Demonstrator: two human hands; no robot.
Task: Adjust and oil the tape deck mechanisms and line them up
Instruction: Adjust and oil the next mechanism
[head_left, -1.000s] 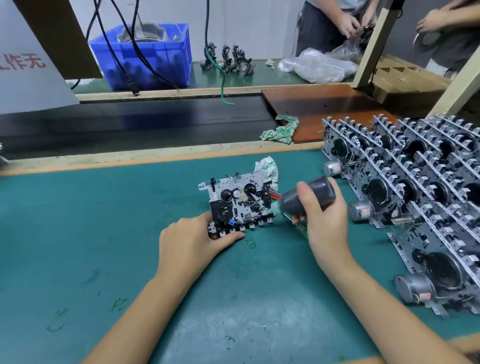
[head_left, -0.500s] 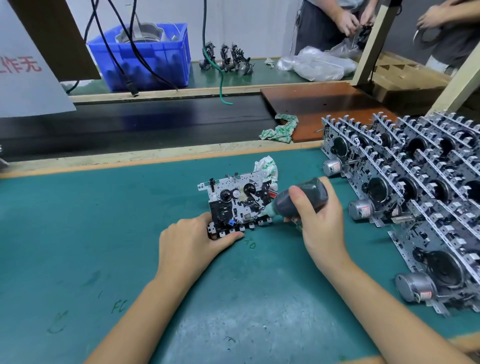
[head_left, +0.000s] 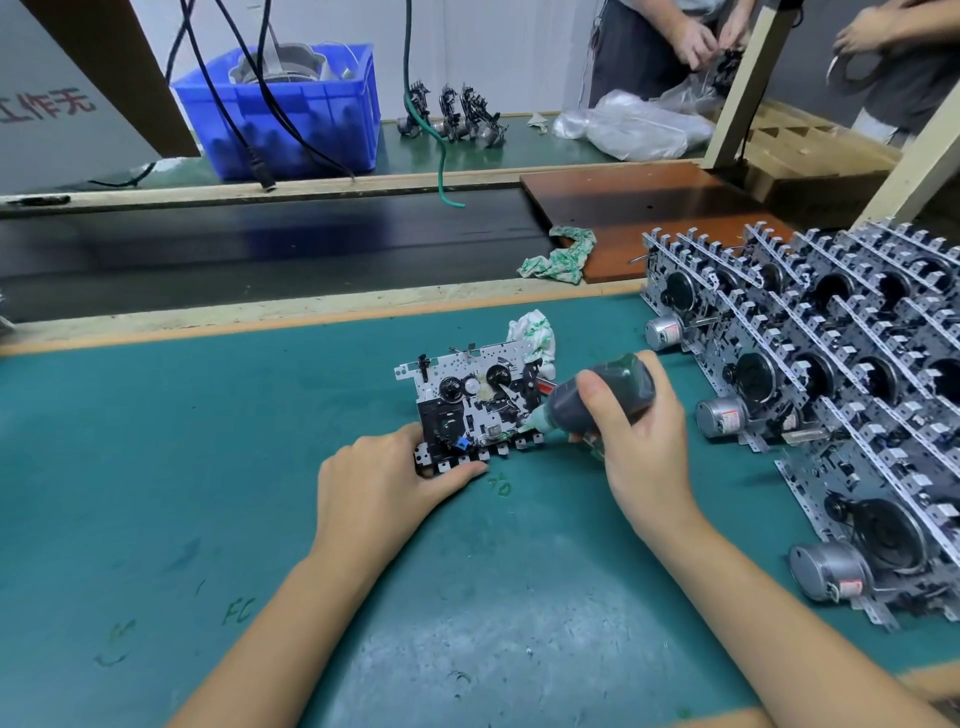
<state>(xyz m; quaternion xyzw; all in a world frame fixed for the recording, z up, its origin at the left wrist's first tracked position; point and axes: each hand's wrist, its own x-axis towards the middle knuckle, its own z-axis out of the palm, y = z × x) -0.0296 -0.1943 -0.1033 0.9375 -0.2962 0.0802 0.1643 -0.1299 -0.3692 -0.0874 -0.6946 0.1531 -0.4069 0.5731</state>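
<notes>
One tape deck mechanism (head_left: 475, 402), a white metal plate with black gears, stands tilted on the green mat (head_left: 208, 493) in the middle of the bench. My left hand (head_left: 387, 480) grips its lower left corner, thumb along the bottom edge. My right hand (head_left: 641, 447) holds a dark oil bottle (head_left: 597, 400) on its side. The bottle's pale green nozzle touches the lower right part of the mechanism. Rows of other mechanisms (head_left: 831, 374) with silver motors lean against each other at the right.
A crumpled cloth (head_left: 535, 335) lies behind the mechanism, another cloth (head_left: 563, 257) on the conveyor belt (head_left: 260, 249). Beyond stand a blue crate (head_left: 291, 114), hanging cables, three more mechanisms (head_left: 452, 111) and a plastic bag (head_left: 639, 124). Two people work at the far side.
My right hand has brought the oil bottle down and left, so its nozzle now meets the mechanism's lower right part. My left hand has kept its grip.
</notes>
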